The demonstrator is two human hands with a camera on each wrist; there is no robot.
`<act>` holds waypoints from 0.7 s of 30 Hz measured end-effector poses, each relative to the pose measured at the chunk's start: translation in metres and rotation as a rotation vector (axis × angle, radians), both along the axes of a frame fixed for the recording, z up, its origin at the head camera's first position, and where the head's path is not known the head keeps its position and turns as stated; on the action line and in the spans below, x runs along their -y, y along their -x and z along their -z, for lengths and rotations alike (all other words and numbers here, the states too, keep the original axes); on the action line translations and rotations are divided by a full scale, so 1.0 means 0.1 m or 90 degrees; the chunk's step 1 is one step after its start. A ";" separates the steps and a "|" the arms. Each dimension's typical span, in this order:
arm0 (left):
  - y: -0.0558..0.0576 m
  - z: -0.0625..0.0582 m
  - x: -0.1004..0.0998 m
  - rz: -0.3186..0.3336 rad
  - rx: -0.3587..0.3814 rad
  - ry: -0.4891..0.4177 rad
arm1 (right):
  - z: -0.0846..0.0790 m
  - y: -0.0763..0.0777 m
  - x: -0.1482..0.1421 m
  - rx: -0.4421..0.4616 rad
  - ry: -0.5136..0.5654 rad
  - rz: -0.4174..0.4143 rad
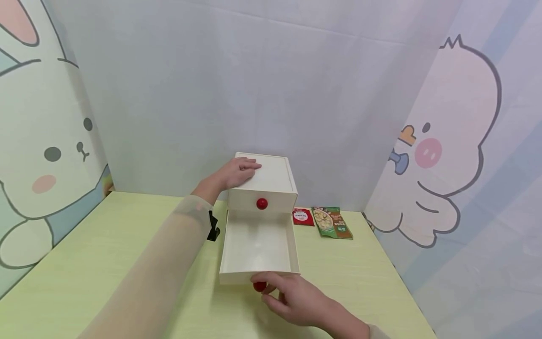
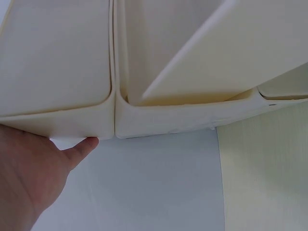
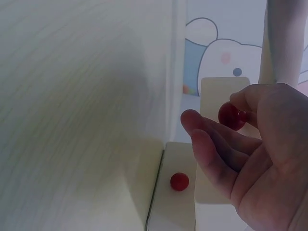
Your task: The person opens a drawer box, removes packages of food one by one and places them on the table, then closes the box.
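Note:
A white drawer cabinet [image 1: 264,172] with round red knobs stands at the back of the table. Its middle drawer [image 1: 258,245] is pulled far out, and nothing lies inside it. The drawers above and below are closed; the lower one's red knob [image 3: 179,182] appears in the right wrist view. My left hand [image 1: 237,173] rests on the cabinet top, fingers over the surface, thumb against the side in the left wrist view. At the drawer's front, my right hand [image 1: 298,299] holds the red knob [image 3: 232,115] with its thumb and index finger.
Right of the cabinet, a small red packet [image 1: 303,216] and a green and brown food packet [image 1: 332,222] lie on the pale green table [image 1: 360,282]. Light curtains [image 1: 271,75] with cartoon animals hang behind and at both sides.

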State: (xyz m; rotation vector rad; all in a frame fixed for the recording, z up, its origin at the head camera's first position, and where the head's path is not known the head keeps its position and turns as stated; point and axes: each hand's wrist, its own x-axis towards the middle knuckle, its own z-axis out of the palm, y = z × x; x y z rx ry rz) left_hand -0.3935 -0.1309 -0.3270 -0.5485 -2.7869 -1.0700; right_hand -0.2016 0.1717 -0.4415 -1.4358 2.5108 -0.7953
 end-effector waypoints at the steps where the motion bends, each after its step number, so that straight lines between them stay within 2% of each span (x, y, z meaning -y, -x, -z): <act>1: 0.00 0.00 0.00 0.000 -0.002 0.000 | 0.02 0.01 0.00 0.006 0.005 -0.002; 7: -0.01 0.01 0.01 0.000 -0.006 0.001 | 0.09 0.05 0.02 0.020 0.041 -0.012; 15: -0.04 0.02 0.02 -0.001 -0.003 -0.002 | 0.11 0.07 0.08 -0.052 0.073 -0.011; 21: -0.04 0.02 0.02 -0.002 -0.007 -0.003 | 0.06 0.12 0.14 -0.033 0.060 0.014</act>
